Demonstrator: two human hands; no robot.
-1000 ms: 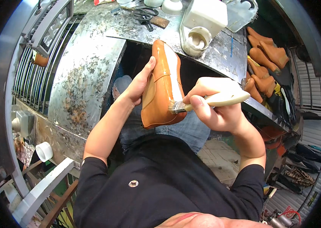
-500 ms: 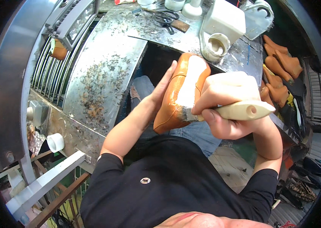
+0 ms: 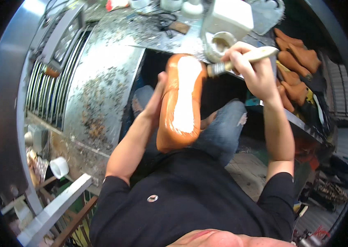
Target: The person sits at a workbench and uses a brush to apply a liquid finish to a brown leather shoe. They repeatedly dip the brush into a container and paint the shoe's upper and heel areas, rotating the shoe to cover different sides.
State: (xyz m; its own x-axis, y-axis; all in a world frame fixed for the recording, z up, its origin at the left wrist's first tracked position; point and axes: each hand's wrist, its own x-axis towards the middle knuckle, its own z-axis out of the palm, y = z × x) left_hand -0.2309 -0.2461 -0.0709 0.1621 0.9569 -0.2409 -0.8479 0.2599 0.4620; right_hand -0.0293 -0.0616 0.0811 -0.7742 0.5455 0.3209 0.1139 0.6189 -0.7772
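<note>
Sole side up over my lap is a brown shoe upper on a last (image 3: 178, 140), with a white strip down the middle of its underside. My left hand (image 3: 156, 99) grips its left side, most of the fingers hidden behind it. A glossy wet-looking band runs along the brown edge around the white. In my right hand (image 3: 257, 78) is a flat brush (image 3: 226, 66) with a pale wooden handle. Its dark bristles point left, close to the shoe's upper right edge; whether they touch it I cannot tell. Just beyond the brush stands a whitish pot (image 3: 215, 52) with residue inside.
A white box-like container (image 3: 232, 18) stands behind the pot. Scissors (image 3: 166, 25) lie on the stained metal bench (image 3: 104, 78). At left are a lamp (image 3: 63, 39) and a metal rack (image 3: 44, 96). Several brown lasts (image 3: 293, 61) are piled at right.
My right hand has lifted the brush off the lower part of the sole and carried it up and right, near the pot. The shoe has shifted slightly left and turned more upright.
</note>
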